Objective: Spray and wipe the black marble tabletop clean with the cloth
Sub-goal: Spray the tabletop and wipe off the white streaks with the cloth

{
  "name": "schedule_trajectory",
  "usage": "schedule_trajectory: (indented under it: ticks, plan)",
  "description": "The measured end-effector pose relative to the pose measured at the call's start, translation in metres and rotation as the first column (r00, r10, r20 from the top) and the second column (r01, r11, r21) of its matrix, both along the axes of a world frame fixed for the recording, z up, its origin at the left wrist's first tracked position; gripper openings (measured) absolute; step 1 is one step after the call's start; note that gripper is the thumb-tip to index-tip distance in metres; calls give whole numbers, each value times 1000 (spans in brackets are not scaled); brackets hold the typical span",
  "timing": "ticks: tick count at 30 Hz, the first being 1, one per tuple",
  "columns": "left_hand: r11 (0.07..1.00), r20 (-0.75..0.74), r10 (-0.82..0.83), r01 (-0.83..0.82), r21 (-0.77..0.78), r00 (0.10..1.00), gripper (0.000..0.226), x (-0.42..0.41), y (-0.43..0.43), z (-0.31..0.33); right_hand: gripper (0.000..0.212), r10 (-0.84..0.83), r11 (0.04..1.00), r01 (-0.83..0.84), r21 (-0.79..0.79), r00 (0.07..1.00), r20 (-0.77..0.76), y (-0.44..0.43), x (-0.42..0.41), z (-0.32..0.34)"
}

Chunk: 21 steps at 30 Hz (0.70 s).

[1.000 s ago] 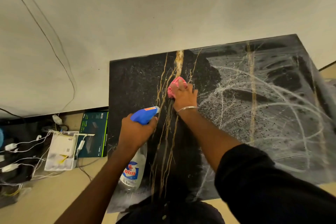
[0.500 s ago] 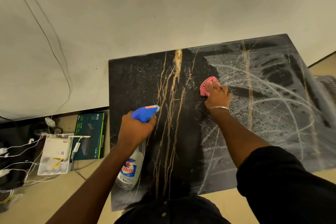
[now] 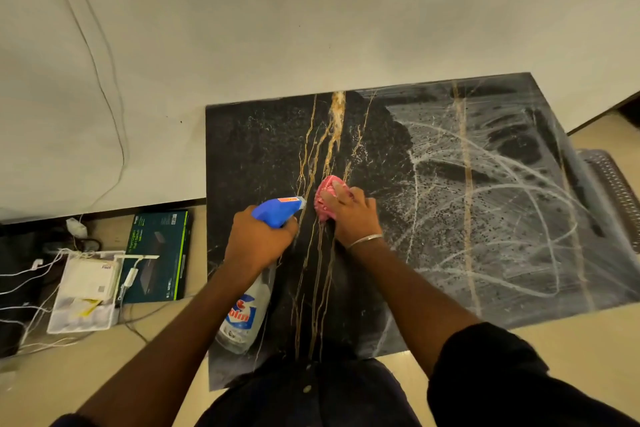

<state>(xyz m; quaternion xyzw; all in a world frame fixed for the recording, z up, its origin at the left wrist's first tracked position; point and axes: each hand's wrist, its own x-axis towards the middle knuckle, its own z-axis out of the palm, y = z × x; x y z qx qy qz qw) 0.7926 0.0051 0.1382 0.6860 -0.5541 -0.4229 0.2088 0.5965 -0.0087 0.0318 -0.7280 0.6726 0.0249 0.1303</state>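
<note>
The black marble tabletop [image 3: 263, 149] with gold veins fills the middle of the head view. Its right half is covered in white foamy streaks [image 3: 491, 204]; the left half looks dark and wiped. My right hand [image 3: 353, 218] presses a bunched pink cloth [image 3: 325, 198] flat on the marble near the central gold vein. My left hand [image 3: 259, 239] grips the neck of a clear spray bottle [image 3: 244, 312] with a blue trigger head [image 3: 277, 211], held above the table's left part, nozzle close to the cloth.
A white wall [image 3: 311, 10] runs behind the table. On the floor to the left lie a dark green box [image 3: 159, 253], a white tray of papers [image 3: 86, 291] and several white cables [image 3: 24, 274]. A dark woven mat [image 3: 613, 191] lies at the right edge.
My right hand has slid the pink cloth back left, from the edge of the foamy area to the central gold vein beside the spray head. My left hand has stayed put.
</note>
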Motion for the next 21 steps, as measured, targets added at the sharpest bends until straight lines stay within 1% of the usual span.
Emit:
schedule_trajectory:
  ticks: [1, 3, 5, 6, 8, 10, 11, 13, 15, 17, 19, 21]
  plan:
    - [1000, -10, 2, -2, 5, 1000, 13, 1, 2, -1, 62, -38, 999, 38, -3, 999, -5, 2, -14, 0]
    - [1000, -22, 10, -10, 10, 1000, 15, 3, 6, -3, 66, -202, 979, 202, -4, 979, -27, 4, -47, 1]
    - [1000, -20, 3, -3, 18, 1000, 17, 7, 11, -5, 70, -361, 932, 362, 8, 931, -44, 5, -84, 5]
    - [1000, -15, -4, 5, 19, 1000, 17, 10, 13, -6, 71, -416, 908, 417, 24, 908, -52, 5, -98, 8]
    - [1000, 3, -11, 11, 10, 1000, 18, 15, 18, -9, 70, -489, 868, 493, 55, 870, -67, 5, -110, 10]
    - [1000, 23, -10, 10, 3, 1000, 19, 18, 23, -9, 70, -539, 838, 542, 63, 840, -67, 9, -98, 11]
    - [1000, 23, -9, 8, 8, 1000, 19, 19, 25, -9, 70, -540, 837, 544, 58, 839, -68, 12, -85, 11]
    - [1000, 18, -10, 10, 18, 1000, 17, 19, 29, -7, 70, -479, 877, 481, 26, 876, -59, 24, -49, 10]
    - [999, 10, -15, 15, 29, 1000, 17, 18, 31, -4, 66, -354, 935, 354, 10, 935, -13, 37, -9, 9]
    - [999, 4, -12, 12, 38, 1000, 19, 15, 31, -2, 62, -222, 975, 222, 10, 975, 29, 49, 27, 8]
    - [999, 6, -13, 13, 40, 1000, 19, 10, 30, -1, 65, -127, 992, 126, 23, 991, 44, 57, 46, 5]
    - [999, -1, -38, 38, 38, 999, 17, 5, 30, -2, 68, -26, 999, 25, 25, 999, 42, 60, 41, 1]
